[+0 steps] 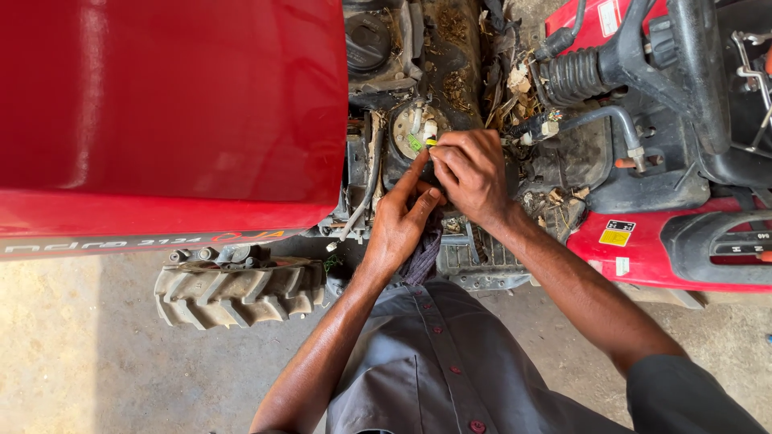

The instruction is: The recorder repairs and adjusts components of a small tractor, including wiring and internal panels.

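Note:
Both my hands work over the open middle of a red tractor. My right hand [473,173] pinches a small yellow-green piece [426,142] at its fingertips, above a round dirty cap-like fitting [410,128] with white stubs. My left hand [400,215] lies just below and touches the right hand, its index finger stretched up toward the same fitting. What the left hand grips, if anything, is hidden. Dry leaves and dirt [515,88] cover the parts around the fitting.
The raised red hood [169,104] fills the upper left. A ribbed black hose [575,76] and a curved metal pipe [619,120] lie to the right, with the red dashboard panel [643,241] below them. A lugged front tyre [237,289] stands on the concrete floor [72,354].

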